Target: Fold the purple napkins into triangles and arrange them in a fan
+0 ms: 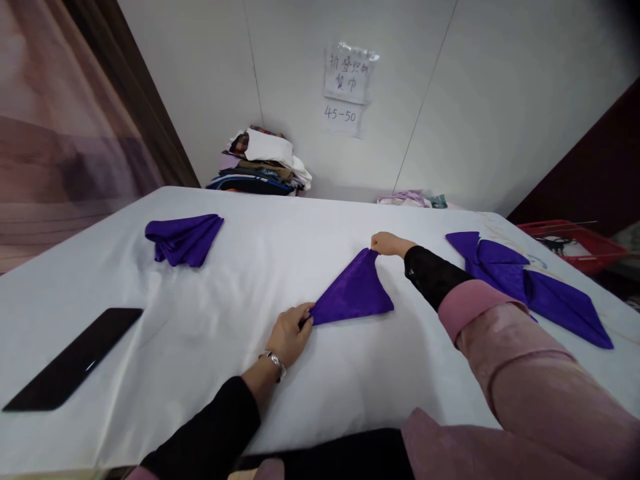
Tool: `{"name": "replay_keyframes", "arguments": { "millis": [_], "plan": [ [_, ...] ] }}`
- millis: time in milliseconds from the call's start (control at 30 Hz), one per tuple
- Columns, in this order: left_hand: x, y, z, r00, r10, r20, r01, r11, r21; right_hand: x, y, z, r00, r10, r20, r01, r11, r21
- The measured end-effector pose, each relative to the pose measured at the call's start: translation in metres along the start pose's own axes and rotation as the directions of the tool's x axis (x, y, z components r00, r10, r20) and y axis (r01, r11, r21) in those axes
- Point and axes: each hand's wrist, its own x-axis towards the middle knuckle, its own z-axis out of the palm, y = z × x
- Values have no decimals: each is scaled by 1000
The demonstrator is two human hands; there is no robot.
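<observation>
Stretched between my two hands is a purple cloth napkin [353, 293], folded into a rough triangle over the white tablecloth. My left hand [291, 333] pinches its near-left corner, with a silver bracelet on that wrist. At the upper corner, my right hand [387, 243] grips the napkin with closed fingers. The napkin's third corner hangs free toward the lower right. Another purple napkin [185, 239], gathered into pleats, lies at the left. To the right, partly behind my right sleeve, lie more folded purple napkins [565, 303].
A dark flat panel [75, 359] lies on the white-covered table [200, 373] at left. Piled clothes [265, 163] stand beyond the far edge, with more cloth [407, 198] farther right. A red basket [580, 247] sits past the right edge. Handwritten paper signs [347, 80] hang on the wall.
</observation>
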Motion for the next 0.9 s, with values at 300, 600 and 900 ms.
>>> {"name": "replay_keyframes", "arguments": {
  "millis": [300,600,900],
  "plan": [
    [-2,0,-2,999,41,-11,-40,996,83,24,5,41,988,60,-141,-47,994,98],
    [-1,-7,-3,997,52,-55,-45,992,118,27,3,62,962,121,-247,-70,976,206],
    [1,-3,-4,999,42,-30,-37,990,135,30,5,73,951,123,-285,-53,969,242]
  ]
}}
